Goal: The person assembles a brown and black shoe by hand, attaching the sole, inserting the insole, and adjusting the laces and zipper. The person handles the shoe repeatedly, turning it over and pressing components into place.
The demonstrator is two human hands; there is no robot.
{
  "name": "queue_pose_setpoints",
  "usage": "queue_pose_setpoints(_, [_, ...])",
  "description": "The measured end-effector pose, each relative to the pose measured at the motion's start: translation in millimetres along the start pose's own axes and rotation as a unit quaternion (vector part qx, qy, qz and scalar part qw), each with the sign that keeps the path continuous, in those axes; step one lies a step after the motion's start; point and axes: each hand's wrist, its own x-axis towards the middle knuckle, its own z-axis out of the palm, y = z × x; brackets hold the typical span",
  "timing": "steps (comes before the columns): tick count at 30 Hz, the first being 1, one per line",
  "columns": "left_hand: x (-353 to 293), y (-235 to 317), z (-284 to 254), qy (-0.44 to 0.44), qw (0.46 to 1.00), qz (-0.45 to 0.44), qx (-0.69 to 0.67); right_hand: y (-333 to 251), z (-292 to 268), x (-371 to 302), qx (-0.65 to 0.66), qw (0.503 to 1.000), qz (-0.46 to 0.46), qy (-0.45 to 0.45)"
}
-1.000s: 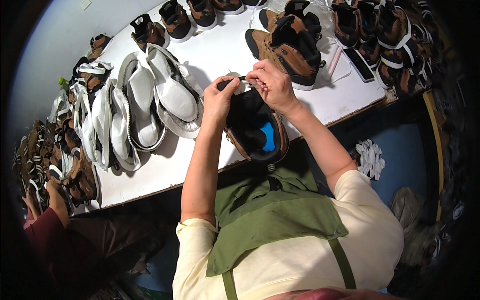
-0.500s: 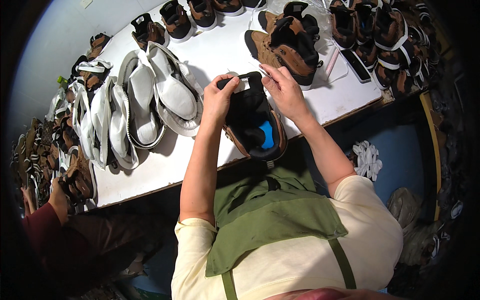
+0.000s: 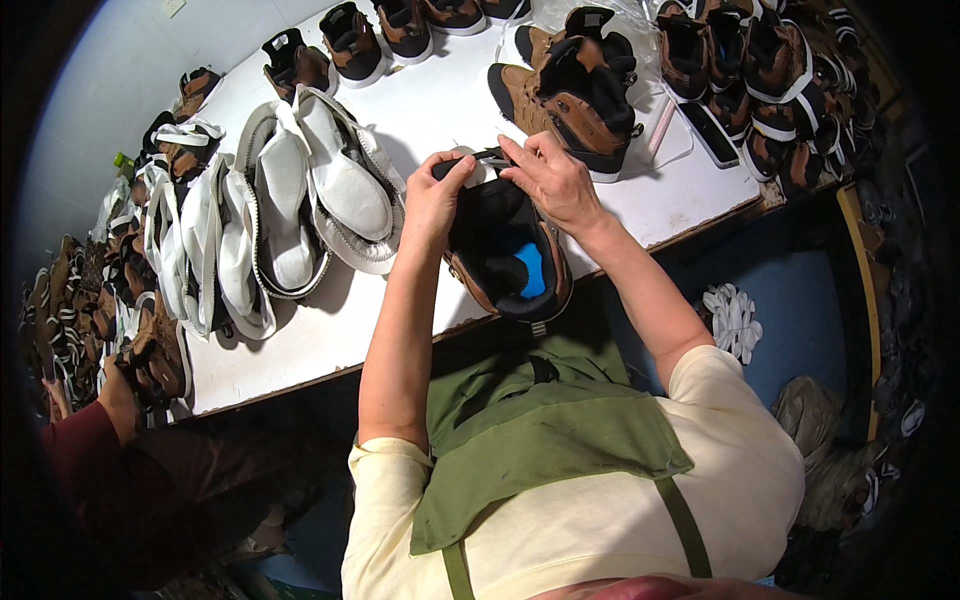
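Observation:
A brown and black high-top shoe [image 3: 497,245] with a blue patch inside rests at the table's front edge, its heel toward me. My left hand [image 3: 437,200] grips the left side of its raised black tongue, thumb on top. At the tongue's right top edge, my right hand [image 3: 555,180] is closed in a pinch. A slim greyish piece, perhaps a small tool, shows between its fingers; its kind is too small to make out. A pale label shows at the top of the tongue, between the hands.
White stuffed shoe-shaped pieces with zipper edges [image 3: 350,185] stand to the left. A brown pair of high-tops [image 3: 585,105] is beyond my right hand, near a phone [image 3: 708,133]. More shoes [image 3: 690,50] pile at far right and left. A co-worker's sleeve [image 3: 80,440] shows lower left.
My right hand has moved left and inward, from beside the tongue onto its top right edge. The left hand keeps its grip, and the shoe has barely moved.

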Motion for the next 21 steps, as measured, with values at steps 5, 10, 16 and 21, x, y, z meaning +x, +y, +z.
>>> queue_pose_setpoints(5, [-0.9,0.4,0.8,-0.003,1.000,0.002,-0.008,1.9,3.1,2.7,-0.004,1.000,-0.029,0.011])
queue_pose_setpoints(10, [0.5,-2.8,0.3,0.003,1.000,0.001,-0.001,4.6,5.9,2.8,-0.006,0.999,-0.036,0.019])
queue_pose_setpoints(16, [-0.4,-2.9,0.9,0.000,1.000,0.003,-0.010,4.1,7.7,4.7,-0.013,0.998,-0.044,0.031])
queue_pose_setpoints(21, [-2.6,1.1,2.0,-0.001,1.000,-0.004,-0.008,6.0,8.8,5.2,-0.005,0.998,-0.047,0.035])
